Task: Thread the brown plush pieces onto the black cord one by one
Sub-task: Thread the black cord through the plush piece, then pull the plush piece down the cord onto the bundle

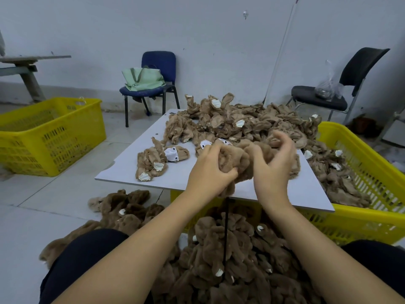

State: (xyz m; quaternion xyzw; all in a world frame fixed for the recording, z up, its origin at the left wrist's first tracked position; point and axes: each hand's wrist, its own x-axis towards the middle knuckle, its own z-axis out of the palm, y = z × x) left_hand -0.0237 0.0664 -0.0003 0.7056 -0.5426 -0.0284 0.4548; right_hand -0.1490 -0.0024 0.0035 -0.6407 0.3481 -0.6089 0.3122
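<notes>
Both the left hand (210, 170) and right hand (274, 163) clutch a brown plush piece (238, 159) above the board's near edge, black cord (225, 233) hanging below; soft, light, floppy, it probably handles best bunched near its opening.

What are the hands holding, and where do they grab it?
Both hold one brown plush piece above the board. The left hand grips its left, lower side; the right hand pinches its right side. The black cord hangs below it.
</notes>
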